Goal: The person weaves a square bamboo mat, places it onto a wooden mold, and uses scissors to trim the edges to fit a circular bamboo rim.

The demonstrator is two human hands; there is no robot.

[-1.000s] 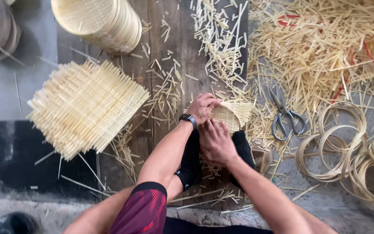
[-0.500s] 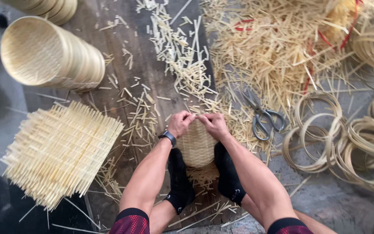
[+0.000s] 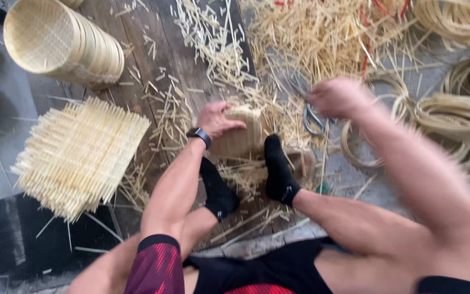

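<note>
My left hand point(image 3: 217, 120), with a black watch on the wrist, rests on the top of a small woven bamboo basket point(image 3: 241, 136) that stands between my two black-socked feet. My right hand point(image 3: 339, 97) is blurred and hovers over the scissors point(image 3: 310, 114) that lie among bamboo strips to the right of the basket; whether it touches them I cannot tell. Its fingers look loosely curled with nothing visibly in them.
A stack of round woven baskets point(image 3: 61, 43) lies on its side at the top left. A pile of square woven mats point(image 3: 80, 155) sits at the left. Bamboo hoops point(image 3: 452, 114) lie at the right. Loose bamboo strips point(image 3: 300, 38) cover the wooden boards.
My right hand has left the small basket and swung right toward the scissors. My left hand stays on the basket. The camera has tilted.
</note>
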